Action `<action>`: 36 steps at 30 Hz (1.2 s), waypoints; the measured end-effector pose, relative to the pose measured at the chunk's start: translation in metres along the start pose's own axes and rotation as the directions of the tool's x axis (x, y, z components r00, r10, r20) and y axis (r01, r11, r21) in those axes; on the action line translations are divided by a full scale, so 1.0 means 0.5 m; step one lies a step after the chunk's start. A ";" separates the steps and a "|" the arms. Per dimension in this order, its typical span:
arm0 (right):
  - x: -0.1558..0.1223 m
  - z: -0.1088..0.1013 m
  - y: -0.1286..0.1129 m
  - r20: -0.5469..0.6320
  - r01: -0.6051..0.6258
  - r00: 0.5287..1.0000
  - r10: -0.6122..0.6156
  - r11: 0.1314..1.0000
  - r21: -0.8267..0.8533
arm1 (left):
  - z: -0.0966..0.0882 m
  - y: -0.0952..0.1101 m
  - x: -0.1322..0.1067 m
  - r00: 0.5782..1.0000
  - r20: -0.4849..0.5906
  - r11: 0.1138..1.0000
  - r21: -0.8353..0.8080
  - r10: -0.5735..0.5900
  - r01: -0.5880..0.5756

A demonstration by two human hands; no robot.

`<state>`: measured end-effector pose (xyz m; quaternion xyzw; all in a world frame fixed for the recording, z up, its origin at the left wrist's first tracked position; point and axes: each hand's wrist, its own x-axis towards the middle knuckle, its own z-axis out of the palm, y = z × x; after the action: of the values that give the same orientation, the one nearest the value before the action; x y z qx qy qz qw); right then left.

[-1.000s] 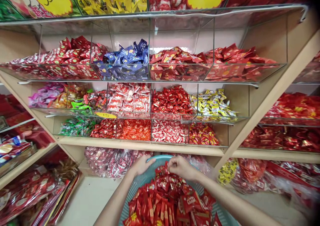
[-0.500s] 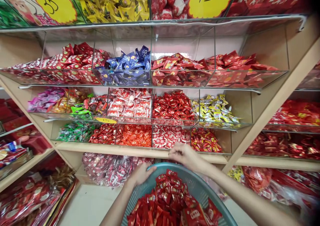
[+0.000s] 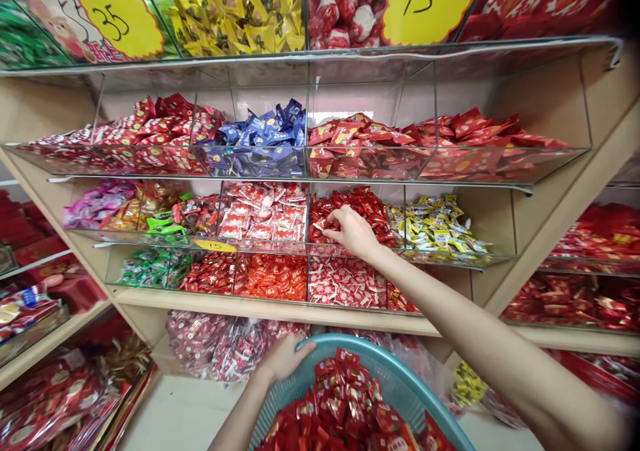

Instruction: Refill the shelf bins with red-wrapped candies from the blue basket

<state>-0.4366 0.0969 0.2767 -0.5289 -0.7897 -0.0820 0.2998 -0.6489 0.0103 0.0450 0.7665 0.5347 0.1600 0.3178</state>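
Note:
My left hand [image 3: 287, 358] is closed on the rim of a teal plastic basket [image 3: 395, 356], thumb over the edge. Red wrapped candies [image 3: 345, 398] are heaped inside it. Stretched out to the shelf, my right hand [image 3: 354, 232] is at a clear bin of small dark red wrapped candies [image 3: 367, 204]. Its fingers are bent and apart above the candies, with nothing seen between them. The hand covers part of that pile, so I cannot tell whether the fingertips touch it.
White-and-red packets [image 3: 265, 211] fill the bin to the left, and yellow-and-white candies [image 3: 435, 228] the one to the right. Clear dividers and front panels edge the bins. Below the wooden shelf edge [image 3: 210, 302] lie bagged candies [image 3: 235, 351]. Yellow price tags [image 3: 433, 4] hang above.
My right hand has moved up and forward from just above the basket's far rim to the dark red candy bin. My left hand keeps its hold on the basket.

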 end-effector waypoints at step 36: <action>-0.384 0.107 0.002 0.392 -0.450 0.891 0.231 0.573 0.685 | 0.000 0.005 0.003 1.000 0.012 1.000 -0.011 0.019 -0.019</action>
<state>-0.4065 -0.0299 0.1258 -0.5022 -0.6635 0.3865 0.3977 -0.6463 0.0113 0.0467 0.7707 0.5248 0.1613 0.3235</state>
